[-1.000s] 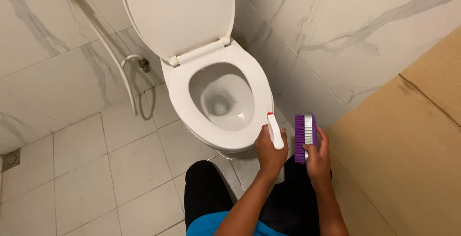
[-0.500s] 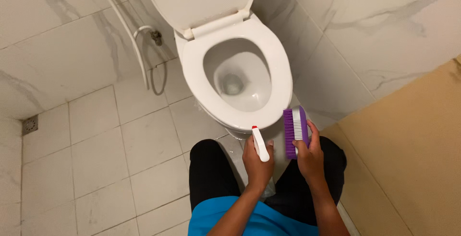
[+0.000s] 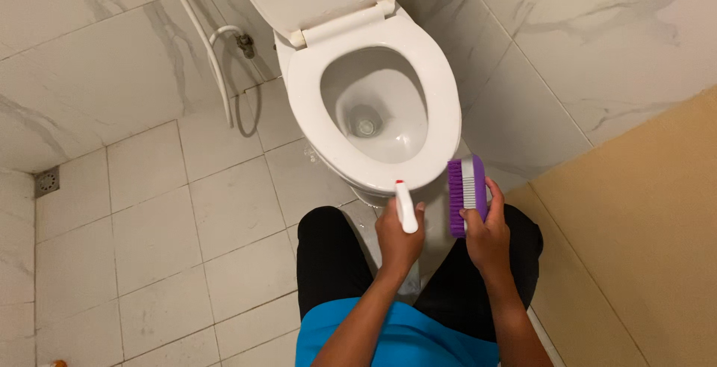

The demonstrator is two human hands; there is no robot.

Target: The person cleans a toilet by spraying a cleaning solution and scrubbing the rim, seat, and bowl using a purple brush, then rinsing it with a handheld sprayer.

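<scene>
1. The toilet (image 3: pixel 448 124) stands just ahead of both my hands, its lid tipped back against the marble wall and its seat down, so the bowl lies open to me. The seat and rim look white and smooth; a small pool of water sits at the bottom of the bowl around the drain opening.
2. The tiled floor (image 3: pixel 157 218) spreads out to the left of my left hand, pale square tiles with grey grout lines. A white hose (image 3: pixel 216 61) hangs down the wall well beyond that hand, and a small floor drain (image 3: pixel 48 181) sits far off to the left.
3. A tan panel (image 3: pixel 642 240) runs along the right side, close beside my right hand.
4. My right hand (image 3: pixel 487 238) is closed around a purple scrub brush (image 3: pixel 466 194). I hold it upright by its lower end, just short of the front rim of the seat. It is a long block with a pale strip down its middle, flanked by purple.
5. My left hand (image 3: pixel 397 241) is wrapped around a white spray bottle (image 3: pixel 405 209), gripping it low so the neck sticks up. Its small red tip points toward the seat's front edge, which seems to keep the nozzle aimed at the bowl. The bottle's body is hidden in my fist.
</scene>
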